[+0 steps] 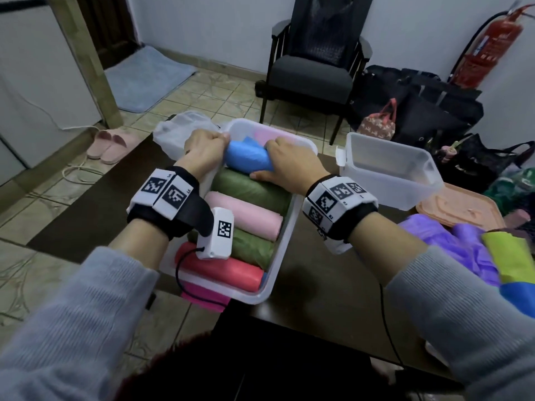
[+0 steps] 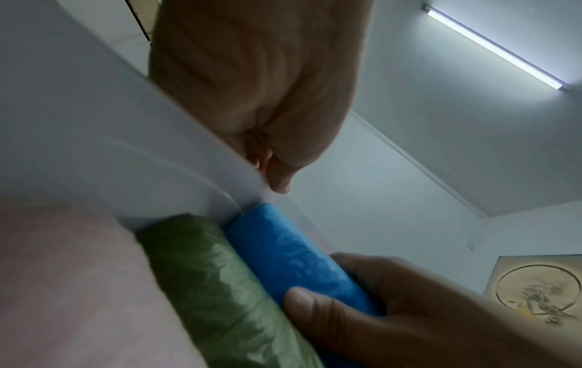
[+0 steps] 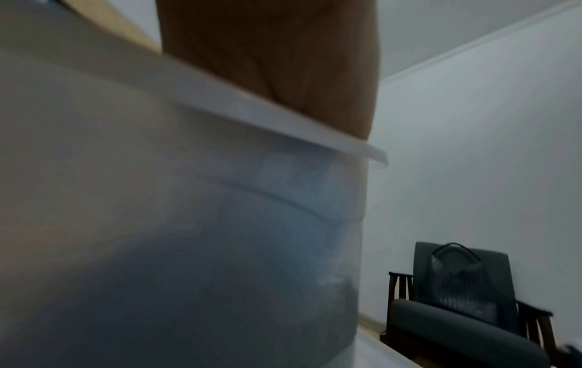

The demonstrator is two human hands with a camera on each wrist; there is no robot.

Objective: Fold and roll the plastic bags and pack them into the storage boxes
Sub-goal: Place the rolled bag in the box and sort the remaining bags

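With her right hand (image 1: 282,162) curled round the blue roll (image 1: 249,157) in the storage box (image 1: 285,241) and her left hand (image 1: 204,153) seemingly clenched at its rim, a hard shove could loosen it.

In the translucent white storage box (image 1: 285,227) you have rolls running from blue (image 1: 249,157) at the far end through olive green (image 1: 252,192), pale pink (image 1: 246,215), a second olive green (image 1: 254,247) and coral red (image 1: 220,270), with a magenta bag (image 1: 205,296) lying under its near edge. Your sleeves (image 1: 72,328) are grey, your wrist bands (image 1: 165,195) black with black-and-white square-code tags, and the counter (image 1: 318,285) is dark brown. To your right lie a purple bag (image 1: 451,250), a yellow-green roll (image 1: 506,256), a salmon lid (image 1: 463,209) and a second translucent white box (image 1: 390,169).
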